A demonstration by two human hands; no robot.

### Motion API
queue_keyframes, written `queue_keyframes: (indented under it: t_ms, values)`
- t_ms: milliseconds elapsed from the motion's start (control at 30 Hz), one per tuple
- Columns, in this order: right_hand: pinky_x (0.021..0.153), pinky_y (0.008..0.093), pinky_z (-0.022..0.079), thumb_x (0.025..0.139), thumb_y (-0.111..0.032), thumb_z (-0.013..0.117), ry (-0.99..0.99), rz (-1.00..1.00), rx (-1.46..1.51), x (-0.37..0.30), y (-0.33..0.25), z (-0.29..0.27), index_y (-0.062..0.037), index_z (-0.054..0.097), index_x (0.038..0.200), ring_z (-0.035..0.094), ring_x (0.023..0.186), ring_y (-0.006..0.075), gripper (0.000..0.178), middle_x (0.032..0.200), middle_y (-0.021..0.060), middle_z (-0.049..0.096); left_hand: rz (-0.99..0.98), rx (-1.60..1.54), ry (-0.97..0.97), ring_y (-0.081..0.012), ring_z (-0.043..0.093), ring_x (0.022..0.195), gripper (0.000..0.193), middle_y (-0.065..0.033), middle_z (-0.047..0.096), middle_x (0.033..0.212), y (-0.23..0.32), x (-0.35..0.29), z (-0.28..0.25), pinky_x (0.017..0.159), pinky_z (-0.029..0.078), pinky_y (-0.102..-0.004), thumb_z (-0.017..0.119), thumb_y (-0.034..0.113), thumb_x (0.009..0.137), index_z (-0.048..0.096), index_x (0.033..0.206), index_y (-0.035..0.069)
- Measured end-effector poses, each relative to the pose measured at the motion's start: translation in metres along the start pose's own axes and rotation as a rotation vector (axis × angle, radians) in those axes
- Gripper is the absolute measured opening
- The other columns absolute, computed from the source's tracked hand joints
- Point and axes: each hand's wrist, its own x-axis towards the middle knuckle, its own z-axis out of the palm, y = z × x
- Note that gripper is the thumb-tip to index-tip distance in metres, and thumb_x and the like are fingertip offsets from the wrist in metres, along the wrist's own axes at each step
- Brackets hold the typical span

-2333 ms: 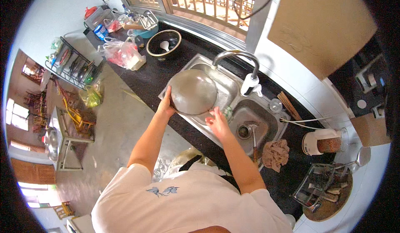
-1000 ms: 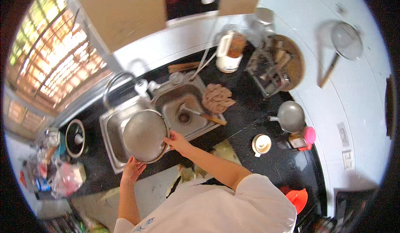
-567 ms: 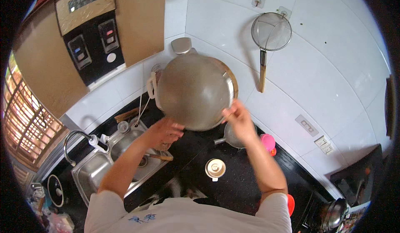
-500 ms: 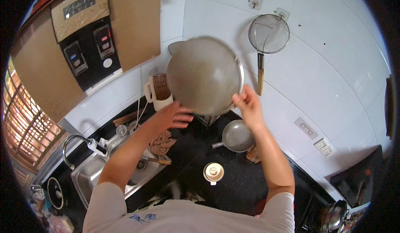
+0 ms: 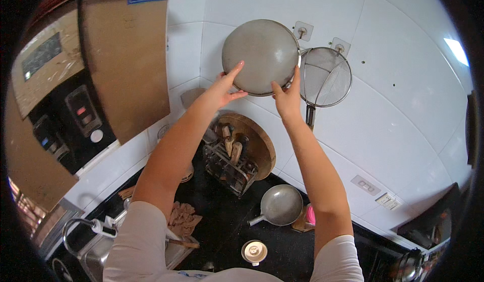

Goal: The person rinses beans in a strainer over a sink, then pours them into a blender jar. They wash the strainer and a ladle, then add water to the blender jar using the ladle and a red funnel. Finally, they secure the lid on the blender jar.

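Observation:
Up against the white tiled wall, both my hands hold a round grey metal wok [image 5: 264,55], its domed underside facing me. My left hand [image 5: 228,88] grips its lower left rim, the thumb lying on the underside. At the lower right my right hand [image 5: 288,94] is closed on the rim, with the index finger pointing up along the edge. Just right of the wok is a wall hook [image 5: 302,31]. A wire strainer [image 5: 327,77] hangs from a second hook [image 5: 341,46], close beside my right hand. The inside of the wok is hidden.
Below my arms stand a utensil rack [image 5: 229,166] and a round wooden board [image 5: 264,146]. A small grey pan [image 5: 281,205], a cream-coloured round lid or cup [image 5: 254,252] and a brown cloth [image 5: 182,219] lie on the black counter [image 5: 222,226]. A faucet [image 5: 75,226] is at the left.
The wok has risen toward the hooks. My left hand, apart from it or only near its edge before, now grips the rim. The rack and wooden board have come into sight.

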Motion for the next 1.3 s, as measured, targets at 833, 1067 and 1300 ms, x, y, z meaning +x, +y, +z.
queue_keyframes:
  t_ms: [833,1067,1300]
  values:
    - [0.101,0.0383,0.041,0.079,-0.001,0.059,-0.023,0.313,0.364,-0.014,0.074,0.007,-0.0097,-0.008,0.149,0.035,0.132,0.0386,0.098,0.152,0.0218,0.011,0.212,0.498,-0.192,-0.0341,0.041,0.127,0.110,-0.0216,0.035,0.140,-0.023,0.094,-0.009,0.098,0.043,-0.0501,0.075,0.045,0.077,-0.002,0.149,0.011]
    - [0.096,0.0359,0.044,0.084,0.000,0.057,-0.105,0.287,0.355,-0.032,0.061,0.007,-0.0140,-0.003,0.151,0.045,0.125,0.0310,0.091,0.151,0.0252,0.011,0.224,0.342,-0.160,-0.0330,0.044,0.125,0.108,-0.0210,0.038,0.138,-0.031,0.096,-0.025,0.096,0.046,-0.0464,0.075,0.044,0.078,0.000,0.149,0.010]
    - [0.093,0.0370,0.047,0.078,0.006,0.058,-0.087,0.253,0.448,-0.025,0.049,0.023,-0.0130,-0.004,0.150,0.042,0.125,0.0328,0.098,0.153,0.0148,0.007,0.358,0.329,-0.176,-0.0311,0.045,0.124,0.105,-0.0216,0.038,0.137,-0.021,0.104,-0.023,0.098,0.045,-0.0428,0.074,0.042,0.079,0.002,0.149,0.012]
